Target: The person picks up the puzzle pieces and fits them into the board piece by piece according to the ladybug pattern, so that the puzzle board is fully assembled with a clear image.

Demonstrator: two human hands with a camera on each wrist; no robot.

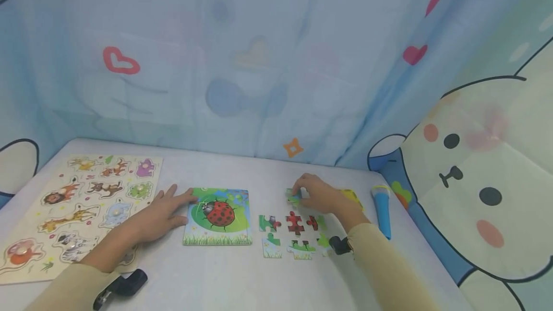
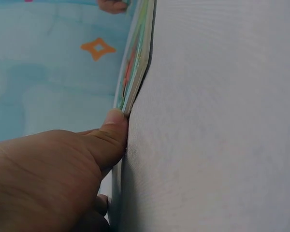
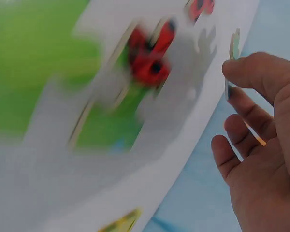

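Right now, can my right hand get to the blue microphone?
Probably, but it's occupied: the right hand pinches a puzzle piece. The microphone lies to its right, with nothing covering it.

From behind and above, the head camera faces down and forward, farthest from the grips. The left wrist camera, rolled sideways, looks closely past the left hand [image 1: 162, 212] along the ladybug puzzle [image 1: 218, 216]; the right's, tilted, sits close by the right hand [image 1: 319, 193], sharing its pinched jigsaw piece [image 3: 235, 47] with the head view.
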